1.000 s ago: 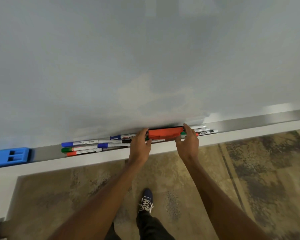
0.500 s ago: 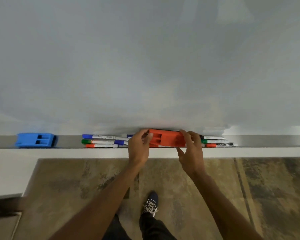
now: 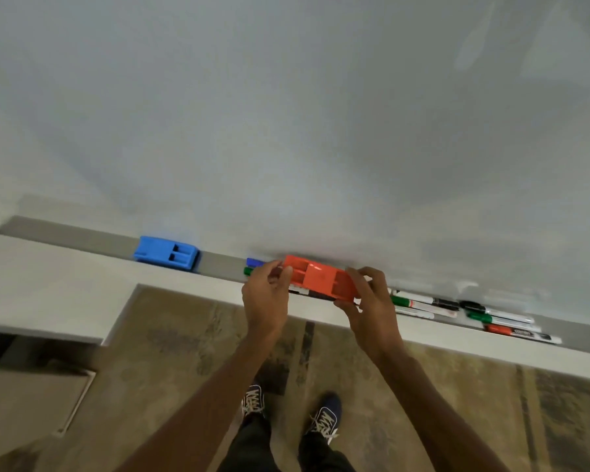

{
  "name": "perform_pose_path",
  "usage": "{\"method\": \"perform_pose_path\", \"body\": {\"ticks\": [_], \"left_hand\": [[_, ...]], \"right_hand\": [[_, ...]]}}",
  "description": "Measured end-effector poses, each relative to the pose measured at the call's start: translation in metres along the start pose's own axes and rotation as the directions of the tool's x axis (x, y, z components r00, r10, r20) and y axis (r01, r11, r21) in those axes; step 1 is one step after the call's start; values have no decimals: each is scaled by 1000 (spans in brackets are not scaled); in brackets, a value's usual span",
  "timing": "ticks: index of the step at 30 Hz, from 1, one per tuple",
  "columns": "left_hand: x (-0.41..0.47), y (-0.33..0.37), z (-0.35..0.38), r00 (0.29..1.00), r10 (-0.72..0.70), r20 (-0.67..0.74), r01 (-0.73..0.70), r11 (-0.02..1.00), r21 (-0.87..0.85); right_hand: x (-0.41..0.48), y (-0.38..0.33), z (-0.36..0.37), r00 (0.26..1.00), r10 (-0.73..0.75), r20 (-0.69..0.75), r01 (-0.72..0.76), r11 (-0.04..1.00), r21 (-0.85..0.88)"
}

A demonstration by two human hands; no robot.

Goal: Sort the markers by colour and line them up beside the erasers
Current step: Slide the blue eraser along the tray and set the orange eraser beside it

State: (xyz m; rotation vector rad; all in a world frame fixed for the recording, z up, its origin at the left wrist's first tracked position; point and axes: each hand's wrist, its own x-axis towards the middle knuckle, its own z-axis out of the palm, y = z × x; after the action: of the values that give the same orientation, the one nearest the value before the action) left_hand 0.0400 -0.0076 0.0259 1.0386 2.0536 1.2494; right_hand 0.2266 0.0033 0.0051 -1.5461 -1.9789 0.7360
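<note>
together, left grip (image 3: 265, 294) and right grip (image 3: 372, 306) clasp the orange eraser (image 3: 321, 278) above the tray (image 3: 218, 264).

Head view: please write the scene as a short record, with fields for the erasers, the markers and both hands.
orange eraser: held at both ends, over some markers
left hand: grips its left end
right hand: grips its right end
blue eraser: lies on the tray, further left
markers: mixed colours, unsorted, either side of the hands
</note>
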Motion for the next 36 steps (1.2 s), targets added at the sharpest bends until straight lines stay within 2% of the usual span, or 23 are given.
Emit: {"method": "perform_pose_path", "body": {"ticks": [10, 20, 29, 33, 36], "left_hand": [[64, -45, -89, 1000, 3, 26, -6, 995, 102], [106, -91, -138, 992, 2, 128, -26, 982, 189], [123, -120, -145, 941, 117, 318, -237, 898, 371], [132, -121, -142, 890, 236, 389, -410, 786, 462], [140, -120, -141, 803, 352, 481, -581, 639, 504]], "right_hand": [[43, -81, 77, 996, -61, 71, 63, 998, -26], [59, -129, 144, 993, -19, 113, 34, 990, -136], [65, -137, 182, 993, 11, 116, 14, 976, -219], [65, -141, 190, 994, -6, 108, 29, 976, -215], [66, -141, 192, 996, -10, 89, 29, 977, -213]]}}
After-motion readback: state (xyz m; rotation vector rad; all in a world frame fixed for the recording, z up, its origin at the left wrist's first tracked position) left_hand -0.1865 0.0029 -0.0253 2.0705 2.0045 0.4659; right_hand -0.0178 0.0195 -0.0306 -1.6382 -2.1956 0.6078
